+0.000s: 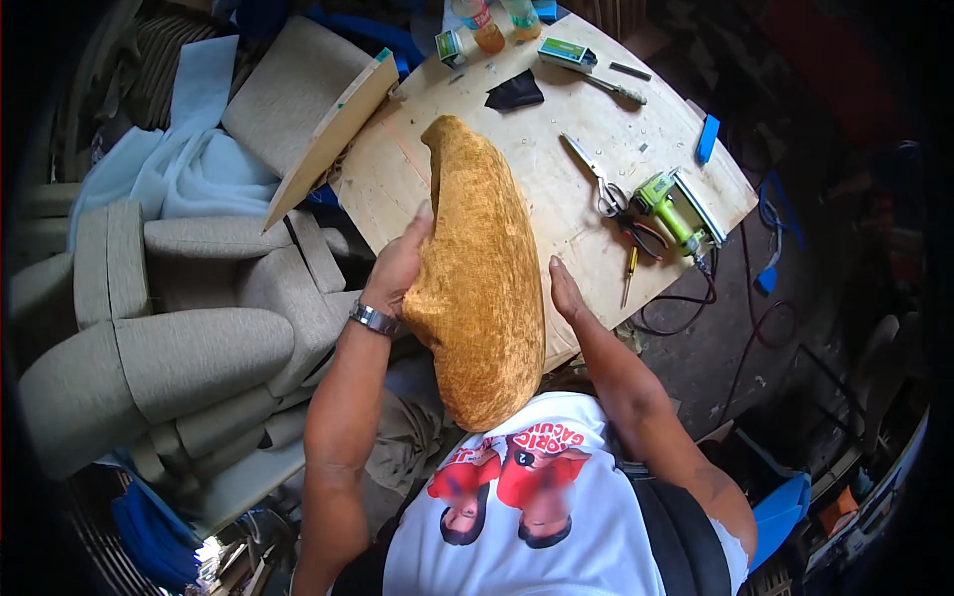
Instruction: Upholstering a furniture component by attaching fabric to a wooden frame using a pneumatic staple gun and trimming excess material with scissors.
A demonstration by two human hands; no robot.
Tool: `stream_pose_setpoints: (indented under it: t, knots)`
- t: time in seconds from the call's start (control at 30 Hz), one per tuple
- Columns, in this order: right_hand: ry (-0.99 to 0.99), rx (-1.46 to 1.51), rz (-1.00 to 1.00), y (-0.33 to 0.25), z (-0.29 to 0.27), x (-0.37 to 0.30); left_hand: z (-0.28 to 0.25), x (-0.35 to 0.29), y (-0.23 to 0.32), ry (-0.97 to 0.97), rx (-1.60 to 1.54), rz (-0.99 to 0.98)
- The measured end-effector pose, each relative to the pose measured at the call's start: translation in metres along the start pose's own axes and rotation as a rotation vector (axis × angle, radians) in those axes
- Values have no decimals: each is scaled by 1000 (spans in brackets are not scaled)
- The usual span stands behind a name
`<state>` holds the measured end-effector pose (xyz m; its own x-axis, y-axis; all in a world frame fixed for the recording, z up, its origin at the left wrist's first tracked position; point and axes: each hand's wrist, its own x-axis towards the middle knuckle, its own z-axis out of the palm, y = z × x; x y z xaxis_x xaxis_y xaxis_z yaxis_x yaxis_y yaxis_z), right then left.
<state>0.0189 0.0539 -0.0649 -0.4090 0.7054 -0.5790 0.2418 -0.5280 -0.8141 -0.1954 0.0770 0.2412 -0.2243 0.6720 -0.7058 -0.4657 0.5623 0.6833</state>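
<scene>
A long, curved upholstered piece (482,278), covered in golden-brown plush fabric, is tilted up between my arms, its lower end close to my shirt. My left hand (402,260) grips its left edge, thumb along the side and the other fingers hidden behind it. Off the right edge, with a small gap, my right hand (565,290) has its fingers stretched out and holds nothing. Beyond my right hand on the wooden tabletop (586,318) lie a green staple gun (673,213), scissors (601,184), pliers (646,238) and a small yellow screwdriver (630,270).
Toward the table's far edge are bottles (484,28), a green staple box (567,54), a dark cloth scrap (516,91) and a handled tool (618,89). A wooden panel (333,139) leans at left, beside grey upholstered pieces (204,358). A hose (686,301) trails off the right side.
</scene>
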Motion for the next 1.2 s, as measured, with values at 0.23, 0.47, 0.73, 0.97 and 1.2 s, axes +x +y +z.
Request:
stream_pose_setpoints:
  t: [0.23, 0.47, 0.73, 0.97, 1.2]
  knots:
    - [-207, 385, 22, -42, 23, -3, -17, 16, -32, 334, 884, 361]
    - [-267, 348, -282, -182, 16, 6, -4, 23, -43, 267, 696, 491]
    - [-163, -219, -649, -253, 21, -72, -1, 28, -51, 132, 127, 299]
    - [-232, -51, -592, -263, 11, -64, -12, 33, -49, 78, 188, 242]
    - [-304, -844, -749, -309, 14, -76, -19, 33, -55, 148, 647, 695]
